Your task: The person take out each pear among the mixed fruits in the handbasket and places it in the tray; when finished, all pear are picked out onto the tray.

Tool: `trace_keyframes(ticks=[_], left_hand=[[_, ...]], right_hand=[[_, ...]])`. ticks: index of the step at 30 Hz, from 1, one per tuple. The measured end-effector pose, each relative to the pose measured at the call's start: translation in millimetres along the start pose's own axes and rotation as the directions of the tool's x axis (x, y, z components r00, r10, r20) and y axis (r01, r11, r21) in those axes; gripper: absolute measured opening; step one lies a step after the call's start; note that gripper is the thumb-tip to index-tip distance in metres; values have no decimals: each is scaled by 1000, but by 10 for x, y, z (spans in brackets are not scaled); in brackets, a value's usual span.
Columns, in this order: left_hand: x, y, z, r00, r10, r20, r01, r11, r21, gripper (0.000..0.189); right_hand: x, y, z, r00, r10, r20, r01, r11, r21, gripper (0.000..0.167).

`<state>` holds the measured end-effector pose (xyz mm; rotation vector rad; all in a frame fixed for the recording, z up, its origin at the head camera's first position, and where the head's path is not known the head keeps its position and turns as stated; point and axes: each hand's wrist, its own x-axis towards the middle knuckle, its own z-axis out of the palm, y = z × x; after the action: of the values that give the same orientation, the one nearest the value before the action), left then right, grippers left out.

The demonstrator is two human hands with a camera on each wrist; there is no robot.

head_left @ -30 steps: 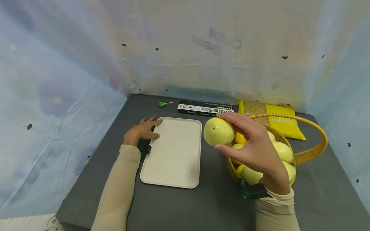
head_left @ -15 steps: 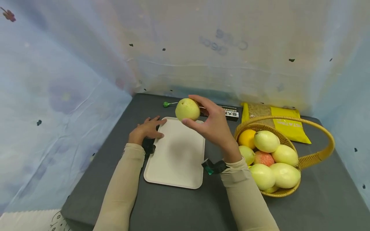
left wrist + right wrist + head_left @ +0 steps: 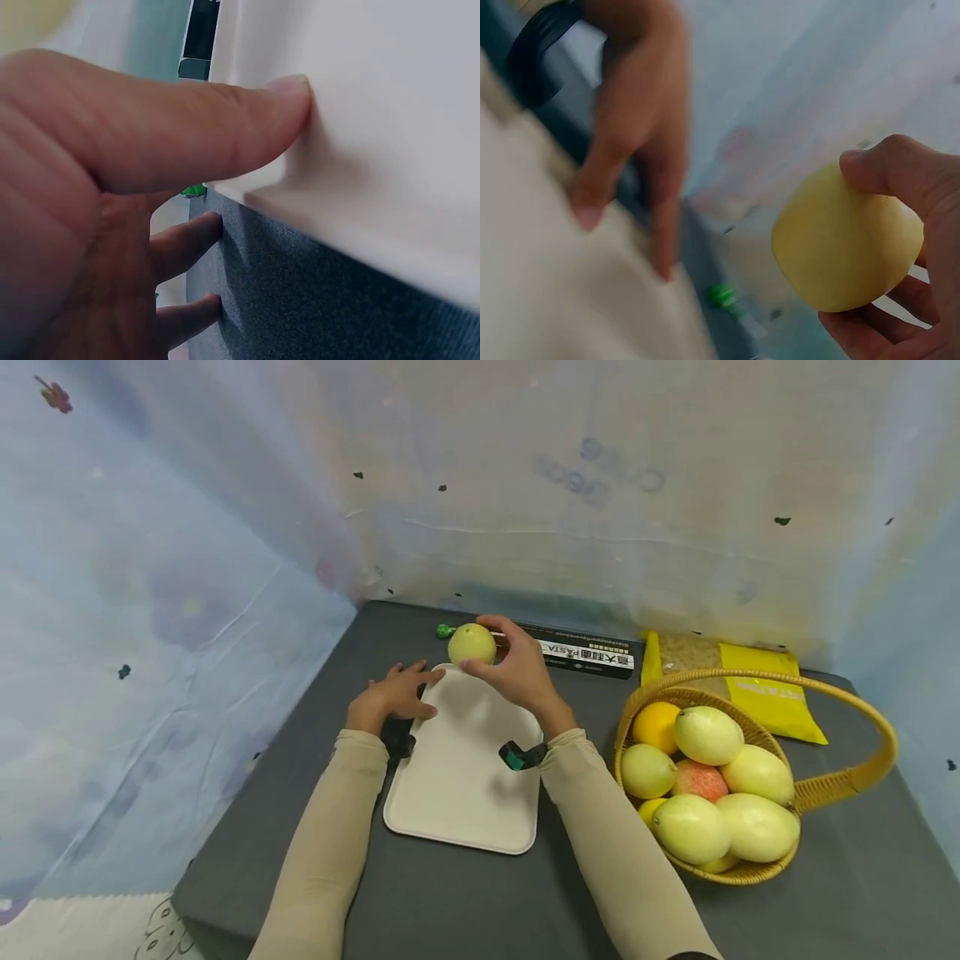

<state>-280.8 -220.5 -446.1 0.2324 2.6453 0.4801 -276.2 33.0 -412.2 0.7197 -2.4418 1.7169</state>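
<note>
We have carried the fruit (image 3: 472,644) from right of the tray (image 3: 465,802) to, seemingly, above its far end; our right hand (image 3: 519,672) pinches it; our left hand (image 3: 390,699) rests spread at the tray's left rim; the carry looks well advanced.

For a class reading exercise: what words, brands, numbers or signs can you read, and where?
"PASTA" and Chinese characters, on the black-and-white box; its finer print is too small.
"STAT", roughly, on the yellow bag; its other letters are unclear.
Curtain: faint letters, too blurred to read.
</note>
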Motion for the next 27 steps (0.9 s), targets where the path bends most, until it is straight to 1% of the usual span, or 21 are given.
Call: trace_keyframes(ticks=[5, 9, 11, 14, 16, 19, 23, 27], left_hand=[[-2, -7, 14, 999, 25, -45, -27, 999, -45, 84], [-20, -14, 15, 996, 31, -79, -38, 996, -83, 88], [-31, -14, 5, 996, 30, -82, -37, 995, -93, 92], [-39, -18, -19, 998, 30, -62, -35, 997, -74, 96], [-40, -27, -38, 999, 37, -36, -39, 998, -54, 95], [-42, -64, -63, 998, 67, -6, -67, 997, -38, 92], [-66, -116, -103, 995, 103, 1, -103, 994, -42, 93], [-98, -124, -127, 995, 100, 8, -100, 994, -48, 94]], right_hand=[[44, 298, 138, 996, 82, 18, -81, 996, -45, 69], [66, 431, 216, 992, 121, 35, -119, 991, -58, 70], [74, 476, 249, 990, 134, 48, -130, 989, -68, 71], [84, 530, 292, 988, 143, 66, -137, 987, -84, 71], [88, 555, 314, 985, 154, 75, -147, 985, -93, 71], [84, 572, 347, 984, 158, 83, -150, 984, -99, 71], [72, 596, 399, 983, 155, 99, -145, 985, -97, 73], [59, 611, 423, 982, 158, 108, -147, 983, -107, 76]])
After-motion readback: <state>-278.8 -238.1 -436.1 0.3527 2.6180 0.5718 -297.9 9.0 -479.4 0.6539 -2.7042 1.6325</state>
